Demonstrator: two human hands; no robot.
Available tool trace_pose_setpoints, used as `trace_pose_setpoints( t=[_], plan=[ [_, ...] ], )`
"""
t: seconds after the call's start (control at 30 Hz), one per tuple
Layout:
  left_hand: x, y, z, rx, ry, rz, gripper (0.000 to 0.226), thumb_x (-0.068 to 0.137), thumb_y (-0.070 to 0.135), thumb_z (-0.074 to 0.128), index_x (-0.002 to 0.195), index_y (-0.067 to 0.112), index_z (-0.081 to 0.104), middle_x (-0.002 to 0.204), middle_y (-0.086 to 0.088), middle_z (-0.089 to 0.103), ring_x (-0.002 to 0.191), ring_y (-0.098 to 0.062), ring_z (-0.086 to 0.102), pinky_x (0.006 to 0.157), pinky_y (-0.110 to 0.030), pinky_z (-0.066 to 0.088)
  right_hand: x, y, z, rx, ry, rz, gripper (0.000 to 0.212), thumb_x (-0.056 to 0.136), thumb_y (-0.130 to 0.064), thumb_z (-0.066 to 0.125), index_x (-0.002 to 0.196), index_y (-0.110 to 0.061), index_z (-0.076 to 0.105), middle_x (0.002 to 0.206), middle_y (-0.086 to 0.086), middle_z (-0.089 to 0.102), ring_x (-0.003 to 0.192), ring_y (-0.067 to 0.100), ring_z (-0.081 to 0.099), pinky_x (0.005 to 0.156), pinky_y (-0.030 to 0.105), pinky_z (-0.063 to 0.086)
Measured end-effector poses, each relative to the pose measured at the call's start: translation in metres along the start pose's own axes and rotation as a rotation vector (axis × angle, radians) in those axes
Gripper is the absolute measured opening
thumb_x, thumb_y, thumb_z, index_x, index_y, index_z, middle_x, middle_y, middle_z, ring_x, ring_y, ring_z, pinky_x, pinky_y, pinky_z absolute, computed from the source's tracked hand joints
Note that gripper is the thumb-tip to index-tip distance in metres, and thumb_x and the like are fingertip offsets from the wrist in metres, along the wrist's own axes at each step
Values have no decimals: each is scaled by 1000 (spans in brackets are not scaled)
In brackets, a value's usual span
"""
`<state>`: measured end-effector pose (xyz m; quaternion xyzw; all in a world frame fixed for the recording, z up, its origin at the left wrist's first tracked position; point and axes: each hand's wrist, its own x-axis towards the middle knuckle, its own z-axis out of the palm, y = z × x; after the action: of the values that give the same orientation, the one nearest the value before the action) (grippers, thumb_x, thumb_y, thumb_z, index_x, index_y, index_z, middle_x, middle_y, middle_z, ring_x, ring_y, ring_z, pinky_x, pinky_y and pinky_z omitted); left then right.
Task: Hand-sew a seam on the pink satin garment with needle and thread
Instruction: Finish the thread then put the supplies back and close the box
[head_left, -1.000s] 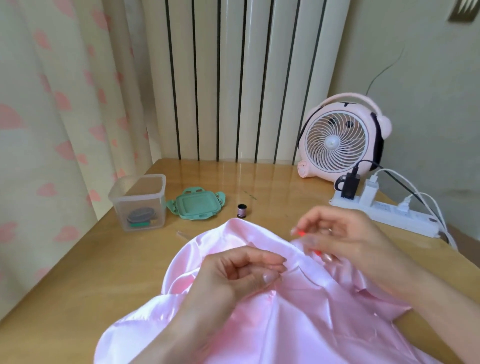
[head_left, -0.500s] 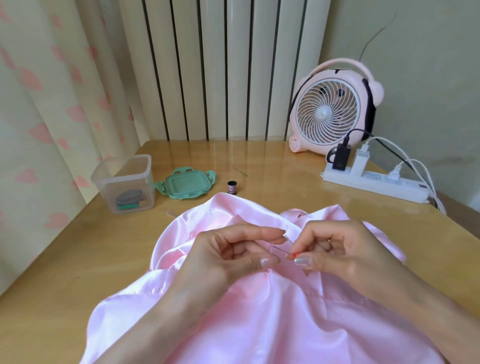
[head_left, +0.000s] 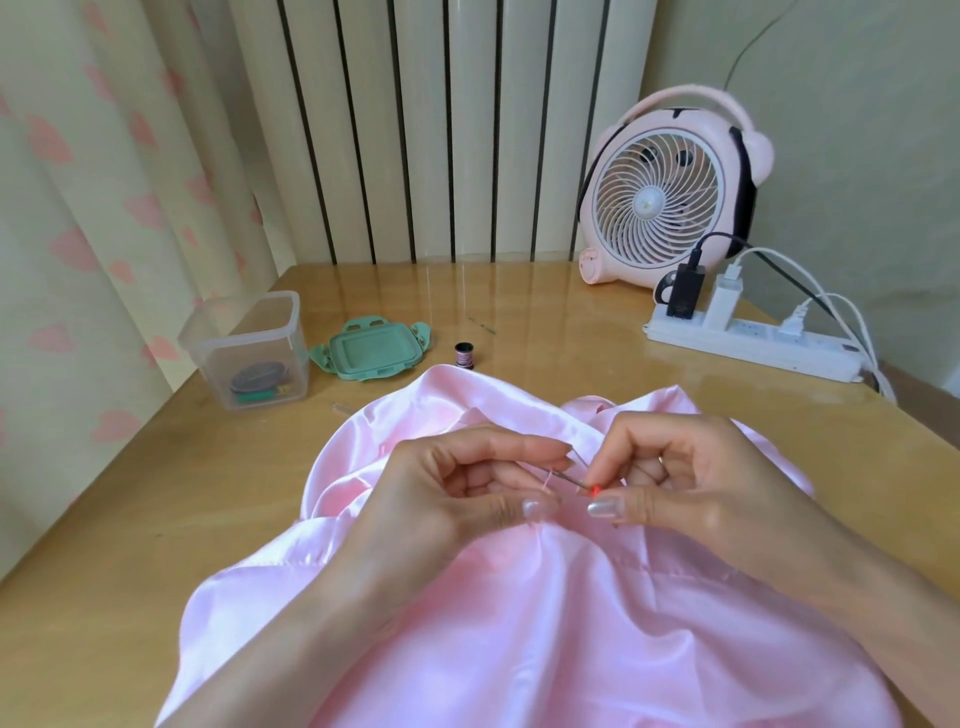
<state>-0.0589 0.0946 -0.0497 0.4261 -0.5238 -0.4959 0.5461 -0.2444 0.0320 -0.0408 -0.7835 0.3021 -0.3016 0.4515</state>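
The pink satin garment (head_left: 519, 639) lies bunched on the table (head_left: 156, 519) at six o'clock. The left grip (head_left: 457, 499) pinches a fold of it; the right grip (head_left: 691, 483), at its three o'clock, pinches the needle (head_left: 570, 474).

The garment (head_left: 519, 623) is smooth cloth with a satin sheen (pale streaks run along its folds). The wooden table (head_left: 130, 519) is glossy and reflective. The container (head_left: 244, 353) is clear plastic, the lid (head_left: 371, 353) matt green plastic. The needle (head_left: 569, 475) is thin metal.
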Motion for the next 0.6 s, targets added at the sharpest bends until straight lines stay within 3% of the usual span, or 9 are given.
trace_pose_setpoints(
  t=[0.23,0.47,0.6],
  plan=[
    [1,-1,0,-1,12,-11,29,59,2,70,88,8,75,69,-8,71,65,-11,66,64,-15,50,-1,2,-2,-6,3,-20,16,60,-24,76,71,-21,64,52,6,33,53,18,29,51,22,26],
    [1,-3,1,6,30,-43,20,62,3,69,80,9,75,82,-14,74,76,-20,69,67,-17,53,0,7,2,20,-20,-36,16,64,-18,75,72,-20,61,56,9,42,48,10,30,50,10,32],
    [2,-4,2,5,30,-45,17,63,6,69,80,5,73,81,-10,75,76,-14,70,68,-15,52,0,9,4,27,-38,-33,16,65,-18,75,70,-24,61,54,18,39,45,7,31,49,10,33]
  ],
)
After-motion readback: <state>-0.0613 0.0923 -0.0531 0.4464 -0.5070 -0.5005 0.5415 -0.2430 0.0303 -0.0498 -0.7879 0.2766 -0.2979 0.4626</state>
